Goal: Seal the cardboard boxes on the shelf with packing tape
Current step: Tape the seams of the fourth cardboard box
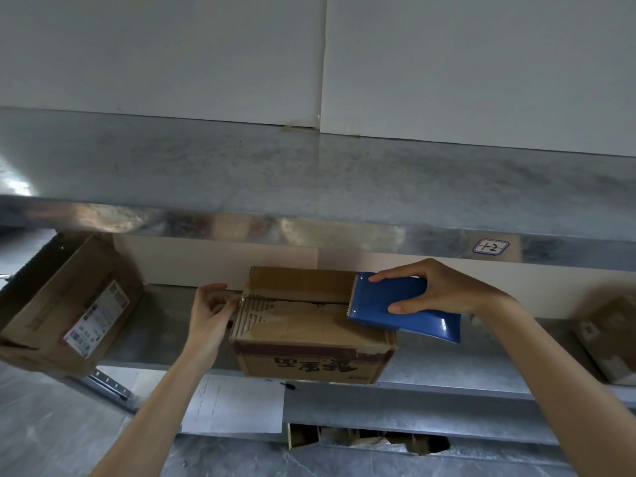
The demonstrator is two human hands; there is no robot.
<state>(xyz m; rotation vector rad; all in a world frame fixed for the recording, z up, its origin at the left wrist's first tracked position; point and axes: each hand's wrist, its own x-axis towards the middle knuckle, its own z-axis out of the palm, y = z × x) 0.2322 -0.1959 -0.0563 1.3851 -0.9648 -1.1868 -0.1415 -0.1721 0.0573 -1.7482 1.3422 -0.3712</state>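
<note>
A brown cardboard box (303, 325) with printed characters on its front stands in the middle of the metal shelf (165, 335). Its top flaps meet along a seam with a narrow gap. My right hand (437, 287) grips a blue tape dispenser (402, 304) over the box's right end, its toothed edge on the seam. At the left end of the seam, my left hand (210, 311) pinches the end of the clear tape against the box's corner. The tape itself is hard to see.
A larger box (69, 304) with a shipping label sits tilted at the shelf's left end. Another box (609, 335) stands at the far right. A metal shelf (309, 177) above overhangs closely. A white paper sheet (234, 404) hangs below, and a lower box (361, 438) shows through a gap.
</note>
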